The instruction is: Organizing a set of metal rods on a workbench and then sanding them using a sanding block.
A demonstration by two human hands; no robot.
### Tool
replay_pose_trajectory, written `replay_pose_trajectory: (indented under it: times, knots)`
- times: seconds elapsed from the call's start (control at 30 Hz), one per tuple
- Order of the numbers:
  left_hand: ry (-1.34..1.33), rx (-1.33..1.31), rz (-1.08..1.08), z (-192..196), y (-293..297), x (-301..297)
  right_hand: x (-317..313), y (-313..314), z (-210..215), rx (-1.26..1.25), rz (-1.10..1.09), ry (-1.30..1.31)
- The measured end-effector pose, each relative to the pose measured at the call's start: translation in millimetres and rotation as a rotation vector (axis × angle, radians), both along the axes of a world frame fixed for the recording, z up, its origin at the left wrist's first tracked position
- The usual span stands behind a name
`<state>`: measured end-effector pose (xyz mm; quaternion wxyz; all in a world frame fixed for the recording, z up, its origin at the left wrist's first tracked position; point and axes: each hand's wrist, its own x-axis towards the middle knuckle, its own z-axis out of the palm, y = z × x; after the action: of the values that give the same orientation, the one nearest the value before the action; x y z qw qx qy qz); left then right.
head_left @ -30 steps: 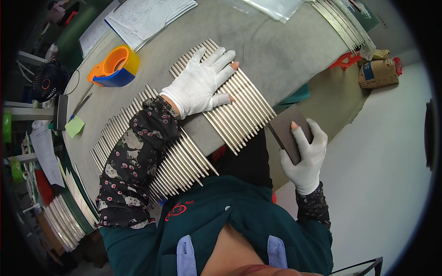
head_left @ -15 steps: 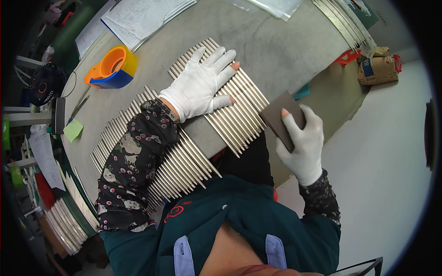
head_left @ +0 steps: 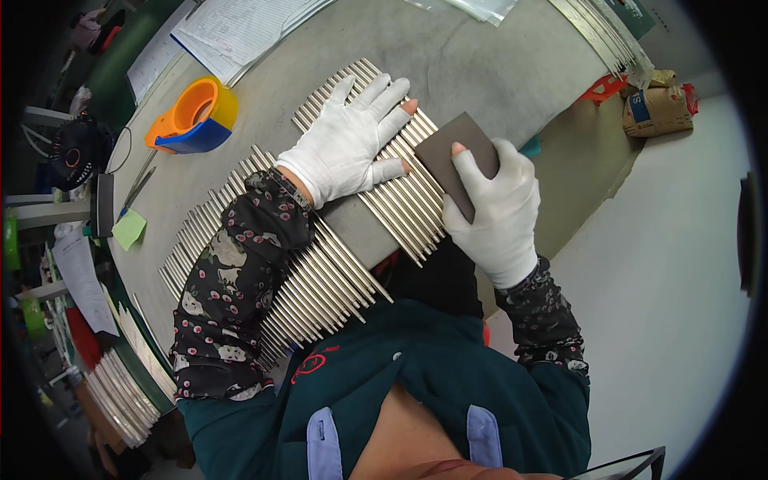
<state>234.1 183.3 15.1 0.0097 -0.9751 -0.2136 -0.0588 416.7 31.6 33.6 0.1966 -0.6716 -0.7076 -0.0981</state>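
My left hand (head_left: 349, 138), in a white glove with bare thumb and fingertip showing, lies spread over a row of thin silvery metal rods (head_left: 406, 210). In my right hand (head_left: 500, 212), also gloved, is a flat grey-brown block that looks like a sanding sponge (head_left: 458, 152). The block covers the right-hand ends of the rods; whether it presses on them cannot be made out. A second row of similar rods (head_left: 324, 284) lies to the left, partly under my left forearm. Both rows reach past the near edge of the table.
An orange, yellow and blue tape dispenser (head_left: 196, 116) stands on the grey table (head_left: 336, 220) at the left. Beyond it lie written sheets (head_left: 240, 32). Tweezers (head_left: 138, 188) and a green sticky note (head_left: 129, 230) sit near the left edge. More rods (head_left: 596, 36) lie far right.
My right hand has moved left and slightly away from me, bringing the block over the rods' right ends. My left hand stays spread on the rods.
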Motion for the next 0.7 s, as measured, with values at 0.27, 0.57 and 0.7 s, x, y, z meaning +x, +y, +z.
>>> replay_pose_trajectory:
  times: [0.27, 0.57, 0.7]
  knots:
    - [0.019, -0.016, -0.008, 0, -3, 0, 9, -25, 2, -0.018, 0.012, 0.013]
    - [0.017, -0.003, -0.008, -3, 1, 2, 39, -79, 9, -0.113, -0.088, 0.097]
    - [0.026, -0.024, -0.028, -2, 7, 2, 37, -84, 6, -0.081, -0.126, 0.154]
